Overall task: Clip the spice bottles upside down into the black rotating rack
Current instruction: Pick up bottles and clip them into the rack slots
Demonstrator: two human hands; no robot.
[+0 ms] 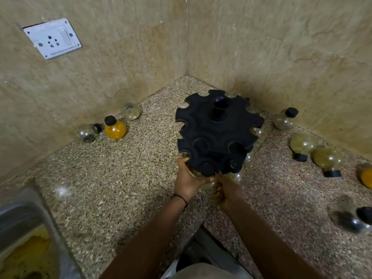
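The black rotating rack (218, 129) stands in the counter corner, with black caps (207, 169) seated in its near slots and glass bulbs (257, 131) hanging below its rim. My left hand (188, 180) cups a clear bottle (198, 174) under the rack's near-left edge. My right hand (226, 191) sits just beside it, fingers curled under the rack's front, touching a glass bulb (237, 177). Loose bottles lie at the left: an orange one (115, 127) and two clear ones (87, 132) (131, 111).
More bottles lie on the right of the granite counter (120, 178): one by the wall (284, 118), two greenish ones (303, 146) (328, 161), an orange one (366, 177) and a dark one (354, 219). A steel sink (22, 224) sits at lower left. A wall socket (52, 38) is upper left.
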